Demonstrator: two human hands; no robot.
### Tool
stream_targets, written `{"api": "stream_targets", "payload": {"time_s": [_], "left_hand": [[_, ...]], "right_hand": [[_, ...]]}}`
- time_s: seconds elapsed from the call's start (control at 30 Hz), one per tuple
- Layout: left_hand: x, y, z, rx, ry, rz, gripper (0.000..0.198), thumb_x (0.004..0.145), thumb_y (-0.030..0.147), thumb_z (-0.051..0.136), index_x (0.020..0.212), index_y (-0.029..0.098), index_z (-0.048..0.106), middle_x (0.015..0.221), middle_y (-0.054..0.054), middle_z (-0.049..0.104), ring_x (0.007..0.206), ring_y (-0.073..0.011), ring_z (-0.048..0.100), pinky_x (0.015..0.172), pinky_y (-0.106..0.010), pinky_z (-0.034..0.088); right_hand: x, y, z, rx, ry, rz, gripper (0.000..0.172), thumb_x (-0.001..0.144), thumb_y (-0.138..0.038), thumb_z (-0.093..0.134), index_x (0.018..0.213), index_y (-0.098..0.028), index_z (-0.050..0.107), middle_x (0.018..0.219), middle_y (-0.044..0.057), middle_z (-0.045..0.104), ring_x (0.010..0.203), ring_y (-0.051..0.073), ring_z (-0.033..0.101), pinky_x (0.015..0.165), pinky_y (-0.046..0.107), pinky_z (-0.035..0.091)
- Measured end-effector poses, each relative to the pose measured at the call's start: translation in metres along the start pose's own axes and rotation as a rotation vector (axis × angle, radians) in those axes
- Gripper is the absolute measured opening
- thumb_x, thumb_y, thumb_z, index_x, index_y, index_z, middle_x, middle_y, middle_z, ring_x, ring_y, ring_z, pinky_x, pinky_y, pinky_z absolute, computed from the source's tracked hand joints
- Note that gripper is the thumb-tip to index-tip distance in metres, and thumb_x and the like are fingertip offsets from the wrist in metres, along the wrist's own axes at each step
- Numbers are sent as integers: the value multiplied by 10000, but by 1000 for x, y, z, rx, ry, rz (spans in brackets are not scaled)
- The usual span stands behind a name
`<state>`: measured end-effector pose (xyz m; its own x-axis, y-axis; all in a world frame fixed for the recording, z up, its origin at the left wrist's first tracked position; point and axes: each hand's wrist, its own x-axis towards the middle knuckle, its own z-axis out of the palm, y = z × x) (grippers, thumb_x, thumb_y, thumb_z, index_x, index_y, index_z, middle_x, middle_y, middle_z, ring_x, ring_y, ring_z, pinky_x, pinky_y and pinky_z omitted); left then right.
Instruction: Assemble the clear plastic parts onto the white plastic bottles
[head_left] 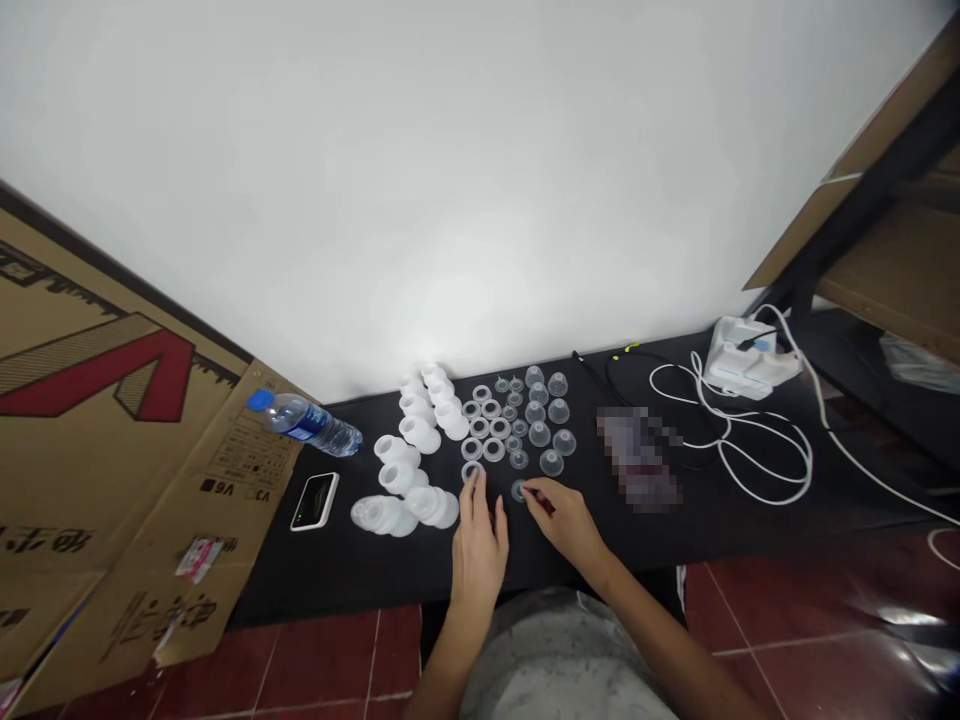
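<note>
My left hand (480,545) reaches forward with fingers stretched and thumb apart. Its fingertips touch a white ring (470,468), the nearest in a group of such rings. The thumb and index finger of my right hand (566,518) pinch the edge of a small clear nipple-like disc (517,490) on the table. More clear discs (518,459) run in a column beyond it. Clear domed caps (551,462) stand in rows to their right. Left of the rings are several white bottle-like containers (420,435), with two more capped ones (433,507) near my left hand.
On the black table (337,575), a water bottle (307,424) and a white-edged device (315,501) lie at left, beside a large cardboard box (135,450). At right are a blurred-out item (637,460), looped white cable (750,500) and a power strip (742,355). A white wall rises behind.
</note>
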<state>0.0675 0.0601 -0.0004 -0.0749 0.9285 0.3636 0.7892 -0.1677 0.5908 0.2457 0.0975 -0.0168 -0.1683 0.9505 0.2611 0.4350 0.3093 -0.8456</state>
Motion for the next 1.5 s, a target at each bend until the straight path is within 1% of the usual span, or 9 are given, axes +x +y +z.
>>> {"api": "stream_targets", "payload": {"time_s": [0.1, 0.23, 0.33, 0.43, 0.6, 0.9, 1.17, 1.23, 1.5], "left_hand": [[8, -2, 14, 7, 45, -19, 486, 1120, 289, 507, 1590, 164, 495, 1560, -238, 572, 1362, -368, 685, 1029, -520, 645], [1, -5, 18, -66, -42, 46, 396, 1122, 227, 482, 1504, 213, 585, 1448, -173, 650, 1334, -311, 695, 1082, -494, 617], [-5, -4, 15, -141, -62, 0, 398, 1120, 262, 515, 1513, 232, 575, 1514, -188, 581, 1018, -219, 764, 959, -425, 651], [-4, -4, 15, -163, -39, -69, 511, 1114, 314, 553, 1612, 237, 466, 1558, -214, 537, 791, -158, 698, 877, -406, 648], [0, -5, 18, -185, -27, -72, 463, 1123, 299, 534, 1576, 215, 502, 1325, -158, 673, 861, -193, 698, 916, -395, 618], [-2, -6, 7, -458, -74, -160, 479, 1069, 456, 657, 1478, 219, 581, 921, -22, 711, 699, -147, 661, 662, -266, 586], [1, -5, 10, -380, -181, -62, 480, 1085, 352, 636, 1546, 273, 528, 1246, -66, 770, 802, -151, 702, 835, -320, 638], [2, -3, 10, -324, -199, -39, 505, 1088, 349, 629, 1573, 291, 500, 1353, -72, 746, 853, -165, 718, 893, -349, 643], [4, 0, 10, -261, -188, 16, 362, 1099, 285, 589, 1460, 262, 600, 1337, -91, 733, 873, -190, 738, 929, -379, 649]], "right_hand": [[-2, 0, -1, -27, -16, -13, 242, 1081, -312, 576, 1133, -237, 799, 951, 65, 821, 750, 209, 749, 739, 313, 590], [-3, -3, -1, -87, -11, -29, 261, 1096, -325, 562, 1141, -230, 800, 902, 62, 785, 714, 195, 723, 711, 299, 577], [-3, -4, 1, -178, 0, -19, 274, 1091, -361, 601, 1225, -213, 789, 858, 57, 749, 698, 199, 710, 693, 296, 572], [-4, -4, 4, -295, 9, -2, 313, 1071, -374, 657, 1299, -192, 770, 889, 72, 749, 724, 215, 726, 688, 299, 570], [-6, -8, 6, -458, -29, -8, 267, 1082, -340, 652, 1250, -171, 774, 968, 102, 755, 761, 222, 745, 651, 284, 539], [-6, -9, 3, -497, -71, -18, 221, 1100, -315, 615, 1214, -192, 760, 974, 89, 735, 794, 207, 732, 650, 264, 517], [-8, -8, -2, -394, -38, -15, 188, 951, -151, 709, 1127, -205, 745, 895, 29, 676, 737, 204, 683, 658, 285, 534], [-9, -4, -2, -336, -24, -10, 253, 933, -138, 698, 1173, -209, 734, 898, 21, 664, 680, 187, 652, 647, 294, 546], [-14, 2, -8, -59, -29, -37, 561, 887, -125, 688, 1434, -239, 640, 1035, 36, 626, 609, 138, 575, 625, 297, 580]]}}
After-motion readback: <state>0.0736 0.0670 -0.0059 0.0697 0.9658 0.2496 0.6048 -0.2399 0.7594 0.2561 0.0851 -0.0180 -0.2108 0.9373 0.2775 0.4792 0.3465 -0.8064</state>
